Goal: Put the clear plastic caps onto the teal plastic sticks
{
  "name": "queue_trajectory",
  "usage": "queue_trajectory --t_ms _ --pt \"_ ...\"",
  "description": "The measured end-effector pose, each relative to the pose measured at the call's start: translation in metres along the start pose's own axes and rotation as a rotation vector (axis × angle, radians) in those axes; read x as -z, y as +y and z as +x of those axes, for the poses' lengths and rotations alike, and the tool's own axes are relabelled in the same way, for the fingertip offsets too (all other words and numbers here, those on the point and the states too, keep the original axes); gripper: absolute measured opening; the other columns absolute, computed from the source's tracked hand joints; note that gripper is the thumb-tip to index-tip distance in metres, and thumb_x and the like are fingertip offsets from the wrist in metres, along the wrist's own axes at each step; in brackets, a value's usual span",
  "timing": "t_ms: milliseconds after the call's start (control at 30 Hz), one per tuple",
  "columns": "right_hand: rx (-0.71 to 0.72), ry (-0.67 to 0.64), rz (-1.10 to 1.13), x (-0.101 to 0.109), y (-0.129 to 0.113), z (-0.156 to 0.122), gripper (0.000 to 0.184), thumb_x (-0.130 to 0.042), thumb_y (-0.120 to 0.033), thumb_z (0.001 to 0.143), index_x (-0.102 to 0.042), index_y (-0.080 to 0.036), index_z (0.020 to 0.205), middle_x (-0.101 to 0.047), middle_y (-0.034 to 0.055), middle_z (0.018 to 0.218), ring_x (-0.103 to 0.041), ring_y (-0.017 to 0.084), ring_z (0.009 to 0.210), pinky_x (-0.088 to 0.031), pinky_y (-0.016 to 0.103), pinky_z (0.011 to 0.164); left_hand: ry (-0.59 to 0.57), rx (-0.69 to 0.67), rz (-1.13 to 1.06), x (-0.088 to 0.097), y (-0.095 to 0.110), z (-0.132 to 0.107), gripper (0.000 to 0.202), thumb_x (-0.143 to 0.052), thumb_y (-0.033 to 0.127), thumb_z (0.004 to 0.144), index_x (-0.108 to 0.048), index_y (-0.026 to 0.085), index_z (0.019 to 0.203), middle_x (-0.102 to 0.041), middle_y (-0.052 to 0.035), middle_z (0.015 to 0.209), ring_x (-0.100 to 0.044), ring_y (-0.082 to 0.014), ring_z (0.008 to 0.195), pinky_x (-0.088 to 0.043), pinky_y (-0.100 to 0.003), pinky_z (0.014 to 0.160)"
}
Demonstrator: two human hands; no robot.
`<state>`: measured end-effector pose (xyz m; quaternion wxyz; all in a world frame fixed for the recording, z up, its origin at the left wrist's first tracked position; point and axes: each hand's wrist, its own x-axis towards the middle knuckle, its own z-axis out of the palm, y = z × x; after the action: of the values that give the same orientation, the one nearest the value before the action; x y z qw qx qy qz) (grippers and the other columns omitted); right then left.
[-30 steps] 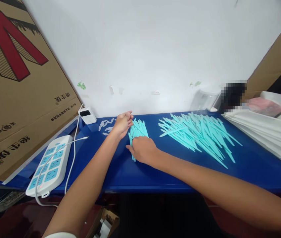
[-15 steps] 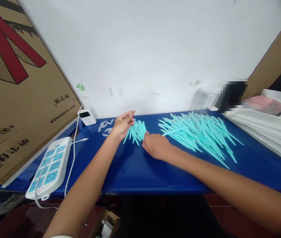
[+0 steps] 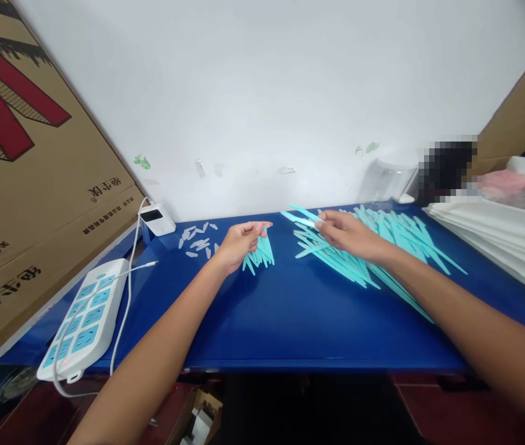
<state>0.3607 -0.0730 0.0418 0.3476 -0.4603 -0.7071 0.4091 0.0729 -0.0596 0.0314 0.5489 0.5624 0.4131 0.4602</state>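
Note:
My right hand [image 3: 343,235] is closed on a couple of turquoise sticks [image 3: 300,216], whose tapered ends point left. It hovers over a large loose pile of thin turquoise sticks [image 3: 350,269]. My left hand [image 3: 241,244] is pinched, thumb against fingers; what lies in the pinch is too small to name. Just beneath and beside it is a smaller heap of turquoise sticks [image 3: 262,252], partly hidden by the hand. To the left of that hand lie several small translucent pieces [image 3: 200,243], spread over the blue table [image 3: 262,321].
A white power strip [image 3: 88,312] with a cable lies at the table's left, near a small white device with a dark screen [image 3: 157,219]. A large cardboard box [image 3: 53,179] stands at left. At right are a clear container [image 3: 389,182] and stacked white sheets [image 3: 489,238].
My right hand has moved right and away from the small heap to the large pile, and now holds turquoise sticks. My left hand has shifted slightly right and stays pinched.

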Motion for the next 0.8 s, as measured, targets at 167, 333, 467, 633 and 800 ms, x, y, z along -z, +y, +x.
queue_trajectory --t_ms 167,333,467,633,800 --pt "-0.018 0.040 -0.038 0.0023 -0.0008 -0.0032 0.050 -0.065 -0.070 0.089 -0.066 -0.020 0.089 -0.051 -0.0036 0.068 -0.038 0.011 0.055 -0.031 0.025 0.053 0.008 -0.028 0.178 -0.0032 0.0038 -0.0027 0.031 -0.082 0.032 0.084 -0.081 0.015 0.109 -0.077 -0.0131 0.095 -0.055 -0.0115 0.064 -0.034 -0.022 0.052" --pt "-0.026 0.092 -0.098 0.0033 -0.0052 -0.0039 0.060 -0.063 -0.080 0.084 -0.069 -0.020 0.086 -0.054 -0.0018 0.063 -0.044 0.013 0.056 -0.035 0.028 0.059 0.057 -0.127 0.272 -0.0046 0.0015 -0.0014 0.025 -0.086 0.033 0.079 -0.083 0.016 0.097 -0.079 -0.0130 0.087 -0.063 -0.0184 0.069 -0.036 -0.024 0.050" --pt "-0.006 0.100 -0.129 0.0042 -0.0069 -0.0042 0.061 -0.062 -0.081 0.083 -0.068 -0.020 0.085 -0.055 -0.0011 0.062 -0.046 0.014 0.056 -0.036 0.029 0.060 0.054 -0.171 0.268 -0.0050 0.0005 -0.0014 0.020 -0.087 0.033 0.076 -0.082 0.017 0.088 -0.079 -0.0125 0.085 -0.063 -0.0197 0.068 -0.037 -0.025 0.049" --pt "0.015 0.104 -0.185 0.0060 -0.0081 -0.0044 0.059 -0.062 -0.078 0.085 -0.071 -0.019 0.086 -0.063 0.0024 0.072 -0.052 0.016 0.063 -0.040 0.030 0.065 0.047 -0.164 0.311 -0.0053 0.0011 -0.0020 0.022 -0.086 0.037 0.077 -0.083 0.017 0.086 -0.078 -0.0114 0.081 -0.062 -0.0190 0.067 -0.038 -0.026 0.050" --pt "0.103 0.063 -0.174 0.0021 -0.0080 -0.0037 0.051 -0.062 -0.070 0.091 -0.072 -0.020 0.086 -0.068 0.0045 0.087 -0.058 0.019 0.079 -0.042 0.031 0.076 0.008 -0.174 0.351 -0.0089 -0.0019 -0.0036 0.025 -0.083 0.041 0.081 -0.083 0.017 0.087 -0.078 -0.0125 0.082 -0.065 -0.0209 0.069 -0.041 -0.027 0.052"
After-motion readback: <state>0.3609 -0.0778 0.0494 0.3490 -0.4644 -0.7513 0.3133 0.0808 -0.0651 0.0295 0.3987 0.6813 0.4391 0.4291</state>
